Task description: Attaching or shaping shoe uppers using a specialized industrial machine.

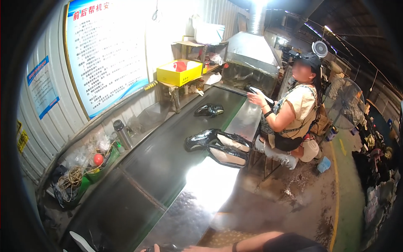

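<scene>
My right forearm [260, 241], with a dark sleeve and a wristband, reaches in along the lower edge. My right hand [199, 249] is mostly cut off there, beside a shiny black thing [168, 247] that shows only in part. On that thing's other side, a bit of skin [156, 248] seems to be my left hand; the fingers of both hands are too hidden to read. Farther up the dark conveyor belt [147, 164] lie several glossy black shoes [201, 139], two of them with pale soles [228, 155] showing. Another black shoe [209, 110] lies beyond them.
A smooth metal ledge [180, 227] runs along the belt's right side. A seated co-worker [294, 101] holds something small farther up. Along the left wall stand a steel flask [122, 133] and green bins [84, 187]; a yellow box [179, 75] sits on a shelf. A pale flat piece [82, 241] lies near.
</scene>
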{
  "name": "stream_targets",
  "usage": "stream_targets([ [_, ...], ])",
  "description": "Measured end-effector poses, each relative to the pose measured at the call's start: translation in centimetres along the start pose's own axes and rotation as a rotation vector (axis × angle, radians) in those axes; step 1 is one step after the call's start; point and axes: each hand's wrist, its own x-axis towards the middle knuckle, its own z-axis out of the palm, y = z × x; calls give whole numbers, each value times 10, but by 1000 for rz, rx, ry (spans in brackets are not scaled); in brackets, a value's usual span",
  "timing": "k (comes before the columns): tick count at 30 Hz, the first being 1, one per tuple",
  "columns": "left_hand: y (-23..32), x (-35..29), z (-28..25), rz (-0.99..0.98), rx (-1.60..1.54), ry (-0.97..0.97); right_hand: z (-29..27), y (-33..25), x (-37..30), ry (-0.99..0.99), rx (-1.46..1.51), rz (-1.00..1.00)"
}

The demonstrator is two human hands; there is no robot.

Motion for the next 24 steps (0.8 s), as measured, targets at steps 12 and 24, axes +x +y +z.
stream_targets([
  [12,-20,5,-30,-209,-127,-91,-46,-51,40,-27,359,158],
  [24,-108,-119,-211,-329,-524,479,65,-145,146,-498,679,497],
])
